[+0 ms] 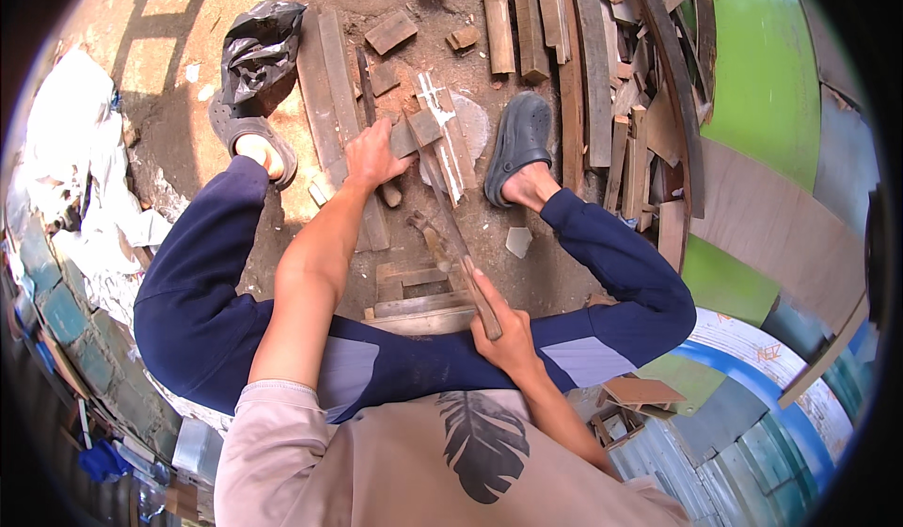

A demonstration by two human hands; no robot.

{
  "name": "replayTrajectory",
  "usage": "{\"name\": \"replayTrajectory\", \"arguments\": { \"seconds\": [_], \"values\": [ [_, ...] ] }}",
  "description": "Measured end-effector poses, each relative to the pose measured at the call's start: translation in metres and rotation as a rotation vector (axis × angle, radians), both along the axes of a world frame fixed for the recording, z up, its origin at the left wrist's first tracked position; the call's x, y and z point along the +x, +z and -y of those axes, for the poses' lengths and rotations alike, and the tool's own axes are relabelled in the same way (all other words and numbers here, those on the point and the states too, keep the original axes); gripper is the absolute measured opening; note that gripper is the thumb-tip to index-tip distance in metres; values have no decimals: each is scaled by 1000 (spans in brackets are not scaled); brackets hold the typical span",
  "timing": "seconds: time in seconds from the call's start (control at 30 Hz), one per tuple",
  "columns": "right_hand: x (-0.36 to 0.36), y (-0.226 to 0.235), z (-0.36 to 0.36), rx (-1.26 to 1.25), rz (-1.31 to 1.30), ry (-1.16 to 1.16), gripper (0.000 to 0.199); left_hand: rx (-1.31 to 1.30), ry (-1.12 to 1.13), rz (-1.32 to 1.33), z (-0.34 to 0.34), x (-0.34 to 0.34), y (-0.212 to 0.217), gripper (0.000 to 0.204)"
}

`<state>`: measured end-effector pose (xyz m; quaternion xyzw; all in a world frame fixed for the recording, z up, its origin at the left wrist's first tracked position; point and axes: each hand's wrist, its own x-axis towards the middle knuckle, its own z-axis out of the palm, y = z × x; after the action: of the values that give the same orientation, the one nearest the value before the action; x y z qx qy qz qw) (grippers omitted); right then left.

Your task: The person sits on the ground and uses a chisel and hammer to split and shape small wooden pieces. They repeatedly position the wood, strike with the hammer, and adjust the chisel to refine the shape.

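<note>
Where two hands [376, 155] work, one machete [451, 235]

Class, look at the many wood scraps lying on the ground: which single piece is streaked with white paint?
The narrow wood strip lying just right of the left hand, between the two clogs. It alone carries white streaks; the other scraps are bare brown wood.

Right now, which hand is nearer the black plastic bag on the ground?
Left. The left hand rests on wood pieces just right of the black plastic bag. The right hand is far below it, by the lap, holding a long-handled tool.
</note>
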<state>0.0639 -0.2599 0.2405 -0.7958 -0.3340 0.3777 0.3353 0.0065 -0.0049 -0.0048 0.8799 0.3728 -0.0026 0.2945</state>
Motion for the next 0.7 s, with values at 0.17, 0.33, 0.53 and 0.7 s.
{"name": "replayTrajectory", "arguments": {
  "seconds": [0.17,0.33,0.53,0.7],
  "values": [
    [24,-45,-62,-228,-165,-71,67,-9,-21,4,4,-3,4,65],
    [4,-14,-5,17,-12,-6,68,6,-17,8,4,0,10,62],
    [14,94,65,-36,60,13,62,100,-39,36,11,-9,4,71],
    [20,114,94,58,79,-275,55,386,-93,99,17,-6,27,81]
  ]
}}
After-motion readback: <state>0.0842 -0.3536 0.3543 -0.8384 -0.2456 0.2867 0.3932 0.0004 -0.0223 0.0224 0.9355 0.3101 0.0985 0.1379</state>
